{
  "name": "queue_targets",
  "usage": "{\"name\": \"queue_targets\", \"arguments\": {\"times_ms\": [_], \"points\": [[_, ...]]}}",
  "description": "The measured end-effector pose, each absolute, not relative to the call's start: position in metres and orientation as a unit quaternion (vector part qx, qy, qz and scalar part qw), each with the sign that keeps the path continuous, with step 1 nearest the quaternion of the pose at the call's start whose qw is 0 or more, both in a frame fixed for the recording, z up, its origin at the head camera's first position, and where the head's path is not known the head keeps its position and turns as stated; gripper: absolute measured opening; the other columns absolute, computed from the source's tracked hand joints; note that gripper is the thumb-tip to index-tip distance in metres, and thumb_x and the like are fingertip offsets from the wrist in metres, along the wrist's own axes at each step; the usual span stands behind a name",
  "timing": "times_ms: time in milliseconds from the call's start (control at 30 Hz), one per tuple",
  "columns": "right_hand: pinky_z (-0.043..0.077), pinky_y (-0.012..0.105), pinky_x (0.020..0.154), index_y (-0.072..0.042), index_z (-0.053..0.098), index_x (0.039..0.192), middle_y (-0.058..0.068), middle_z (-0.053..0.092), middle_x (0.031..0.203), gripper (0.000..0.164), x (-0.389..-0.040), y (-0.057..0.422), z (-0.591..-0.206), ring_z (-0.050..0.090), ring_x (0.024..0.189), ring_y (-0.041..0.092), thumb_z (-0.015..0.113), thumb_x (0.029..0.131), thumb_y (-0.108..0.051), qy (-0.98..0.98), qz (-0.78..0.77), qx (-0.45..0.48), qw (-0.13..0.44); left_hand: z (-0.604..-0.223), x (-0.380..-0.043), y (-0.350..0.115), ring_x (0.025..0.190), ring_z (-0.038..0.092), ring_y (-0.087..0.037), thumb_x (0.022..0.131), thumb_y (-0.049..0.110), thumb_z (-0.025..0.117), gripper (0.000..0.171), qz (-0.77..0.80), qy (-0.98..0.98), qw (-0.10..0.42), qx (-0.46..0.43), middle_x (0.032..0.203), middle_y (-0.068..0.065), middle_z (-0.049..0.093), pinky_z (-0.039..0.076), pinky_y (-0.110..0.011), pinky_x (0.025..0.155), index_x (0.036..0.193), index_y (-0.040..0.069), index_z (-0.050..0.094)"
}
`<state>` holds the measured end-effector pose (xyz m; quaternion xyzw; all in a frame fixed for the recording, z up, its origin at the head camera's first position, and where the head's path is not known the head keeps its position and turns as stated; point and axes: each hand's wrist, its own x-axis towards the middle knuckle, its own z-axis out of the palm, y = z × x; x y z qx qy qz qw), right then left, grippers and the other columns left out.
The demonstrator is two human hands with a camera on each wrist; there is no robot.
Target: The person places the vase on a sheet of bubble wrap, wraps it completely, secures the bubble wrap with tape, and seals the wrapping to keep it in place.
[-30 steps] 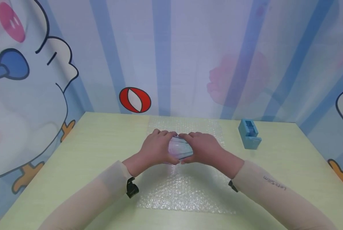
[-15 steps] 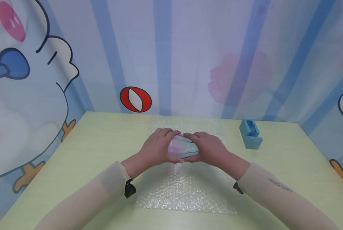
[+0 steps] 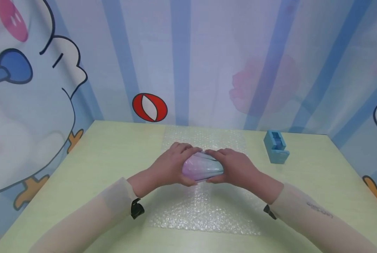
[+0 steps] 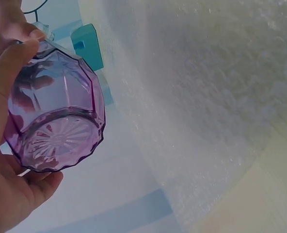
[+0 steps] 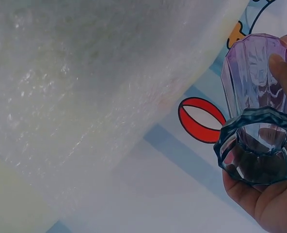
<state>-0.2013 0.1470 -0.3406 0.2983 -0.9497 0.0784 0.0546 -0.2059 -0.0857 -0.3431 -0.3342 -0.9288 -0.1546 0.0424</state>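
Observation:
A faceted glass vase (image 3: 202,167), purple at one end fading to teal at the other, lies sideways above the bubble wrap (image 3: 204,214). My left hand (image 3: 171,165) grips its purple end, thumb and fingers around the side. In the left wrist view the purple base of the vase (image 4: 61,141) shows a starburst pattern. Around the teal end curl the thumb and fingers of my right hand (image 3: 239,167). The right wrist view looks into the open teal rim of the vase (image 5: 257,116). Parts of both ends are hidden by the hands.
The bubble wrap sheet lies flat on a pale yellow-green table (image 3: 119,140). A light blue tape dispenser (image 3: 276,147) stands at the back right. Behind the table hangs a printed cloth backdrop (image 3: 213,63) with blue stripes and cartoon figures.
The hands have drawn slightly apart along the vase, the right hand shifting right, so more of the glass shows between them. Bubble wrap and tape dispenser stay put.

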Motion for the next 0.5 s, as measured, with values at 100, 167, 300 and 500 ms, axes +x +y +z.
{"name": "queue_targets", "arguments": {"times_ms": [100,167,300,500], "points": [[0.063,0.042,0.079,-0.013,0.060,0.141,0.013,0.074,0.119,0.077,-0.196,0.149,-0.342,0.071,0.099,0.027,0.087,0.077,-0.048,-0.948,0.077,0.304,0.058,-0.343,-0.202,-0.086,0.123,0.055,-0.027,0.072,0.045,0.090,0.085,-0.143,-0.928,0.051,-0.342,0.138,-0.009,0.061,0.060,-0.043,0.095,0.144,0.017,0.054],[0.063,0.041,0.077,-0.012,0.061,0.140,0.013,0.075,0.118,0.078,-0.192,0.150,-0.344,0.072,0.098,0.027,0.087,0.076,-0.048,-0.946,0.075,0.310,0.063,-0.343,-0.200,-0.086,0.120,0.056,-0.025,0.071,0.047,0.090,0.085,-0.135,-0.927,0.053,-0.346,0.135,-0.007,0.062,0.061,-0.040,0.093,0.143,0.018,0.055],[0.062,0.040,0.075,-0.012,0.061,0.140,0.012,0.075,0.116,0.079,-0.186,0.152,-0.347,0.072,0.096,0.026,0.088,0.075,-0.048,-0.945,0.075,0.312,0.064,-0.344,-0.195,-0.085,0.116,0.056,-0.023,0.070,0.048,0.090,0.084,-0.129,-0.925,0.050,-0.353,0.131,-0.006,0.063,0.060,-0.039,0.092,0.141,0.018,0.057],[0.062,0.040,0.078,-0.012,0.061,0.141,0.011,0.075,0.116,0.079,-0.178,0.154,-0.352,0.072,0.097,0.025,0.087,0.076,-0.050,-0.948,0.091,0.303,0.032,-0.347,-0.188,-0.083,0.115,0.057,-0.024,0.069,0.048,0.091,0.084,-0.129,-0.922,0.034,-0.363,0.129,-0.006,0.064,0.060,-0.039,0.091,0.140,0.017,0.058]]}}
